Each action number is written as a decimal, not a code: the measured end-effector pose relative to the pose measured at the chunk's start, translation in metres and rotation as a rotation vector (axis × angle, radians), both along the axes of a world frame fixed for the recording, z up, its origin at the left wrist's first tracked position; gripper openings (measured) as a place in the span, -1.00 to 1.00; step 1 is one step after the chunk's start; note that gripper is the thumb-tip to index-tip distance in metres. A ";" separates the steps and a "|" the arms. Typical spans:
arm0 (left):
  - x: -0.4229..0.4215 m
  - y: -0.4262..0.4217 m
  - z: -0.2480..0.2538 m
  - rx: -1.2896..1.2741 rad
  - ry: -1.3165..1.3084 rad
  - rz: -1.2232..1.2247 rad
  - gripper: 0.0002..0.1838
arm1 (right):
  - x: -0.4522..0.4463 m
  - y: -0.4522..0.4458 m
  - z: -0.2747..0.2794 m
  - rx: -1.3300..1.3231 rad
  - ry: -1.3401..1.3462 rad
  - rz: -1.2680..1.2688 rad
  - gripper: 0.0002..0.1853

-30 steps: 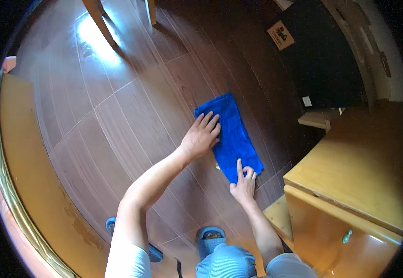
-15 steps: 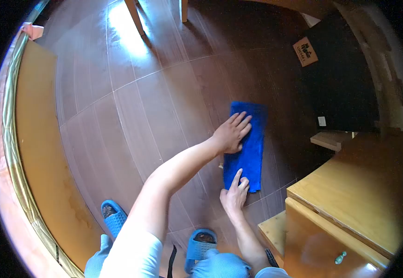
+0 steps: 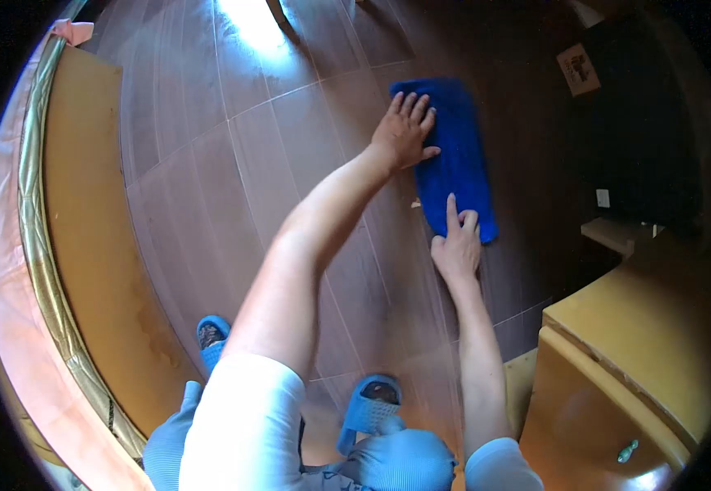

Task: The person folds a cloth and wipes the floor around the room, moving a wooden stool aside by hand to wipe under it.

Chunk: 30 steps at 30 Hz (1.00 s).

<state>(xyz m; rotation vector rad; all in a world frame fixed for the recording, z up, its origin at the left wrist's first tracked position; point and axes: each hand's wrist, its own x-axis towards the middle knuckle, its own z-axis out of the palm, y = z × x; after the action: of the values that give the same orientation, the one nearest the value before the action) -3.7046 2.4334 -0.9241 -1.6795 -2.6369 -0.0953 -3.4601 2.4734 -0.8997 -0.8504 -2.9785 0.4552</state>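
A blue cloth [image 3: 454, 155], long and folded, lies on the dark wooden floor. My left hand [image 3: 405, 131] rests flat across its upper left edge, fingers spread. At the cloth's near end is my right hand [image 3: 459, 237]. Its index finger points forward along the fabric, while the other fingers curl at the cloth's near edge. What lies beneath those curled fingers is hidden.
To the right stands a wooden cabinet [image 3: 625, 327] with a small green knob [image 3: 627, 451]. A bed with a wooden side board [image 3: 85, 204] runs along the left. A cardboard box [image 3: 578, 69] sits far right. Blue slippers [image 3: 372, 401] are on my feet.
Both hands have moved forward with the blue cloth, sliding it away from me over the floor. The view has shifted slightly.
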 end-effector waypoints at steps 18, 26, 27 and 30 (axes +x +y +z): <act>0.179 -0.299 0.048 -0.261 -0.224 -0.468 -0.13 | 0.194 -0.132 0.033 -0.149 -0.307 -0.010 -0.15; 0.176 -0.275 0.046 -0.184 -0.336 -0.395 -0.31 | 0.178 -0.150 0.045 -0.424 -0.062 -0.262 -0.27; 0.173 -0.271 0.046 -0.197 -0.377 -0.391 -0.39 | 0.173 -0.157 0.039 -0.400 -0.070 -0.259 -0.24; 0.170 -0.265 0.046 -0.195 -0.448 -0.360 -0.40 | 0.151 -0.175 0.026 -0.348 -0.165 -0.297 -0.11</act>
<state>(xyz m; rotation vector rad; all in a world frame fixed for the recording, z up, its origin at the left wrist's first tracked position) -3.5344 2.1685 -0.8777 -2.4426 -2.6581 -0.2524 -3.3095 2.2987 -0.8737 -1.3970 -2.8802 0.9460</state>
